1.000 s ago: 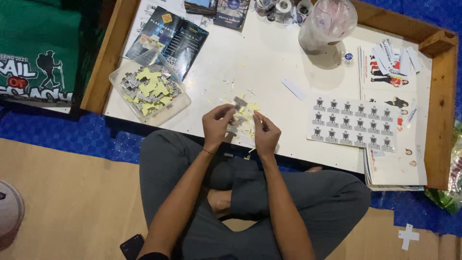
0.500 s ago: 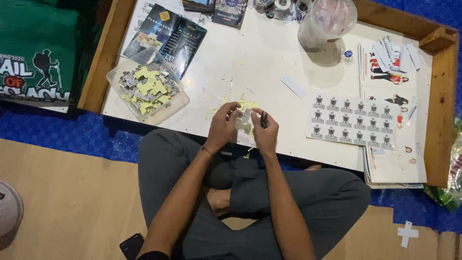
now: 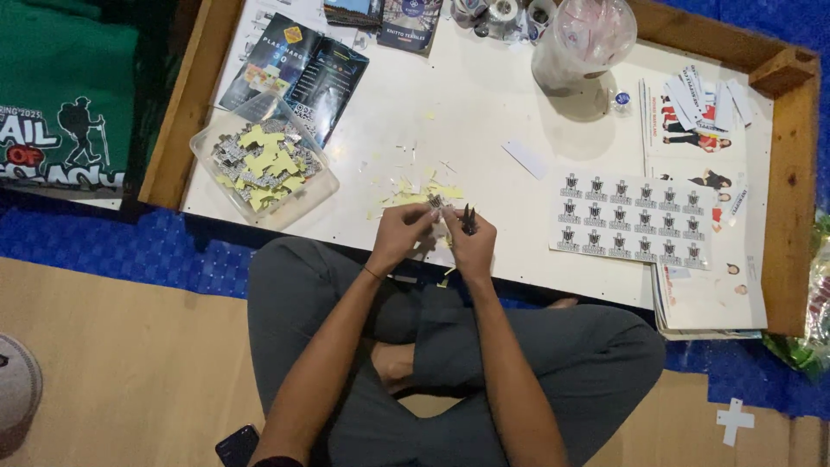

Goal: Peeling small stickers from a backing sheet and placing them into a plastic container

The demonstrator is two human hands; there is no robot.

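I sit cross-legged at a low white table point(image 3: 484, 121). My left hand point(image 3: 399, 235) pinches a small piece of sticker paper point(image 3: 435, 204) at the table's near edge. My right hand point(image 3: 471, 245) grips small dark scissors point(image 3: 468, 216) whose blades point up beside that piece. Yellow paper scraps point(image 3: 415, 195) lie on the table just beyond both hands. A sheet of black-and-white stickers point(image 3: 634, 218) lies to the right of my right hand.
A clear plastic tray point(image 3: 259, 161) of cut stickers and yellow scraps sits at the left. Dark booklets point(image 3: 298, 69), a plastic bag point(image 3: 586, 39), tape rolls and printed sheets point(image 3: 692, 112) lie farther back. A wooden rim point(image 3: 791, 173) frames the table. A phone point(image 3: 235, 444) lies on the floor.
Both hands have stayed close together at the table's edge, shifting slightly as the piece turns between the fingers. The view has drifted a little.
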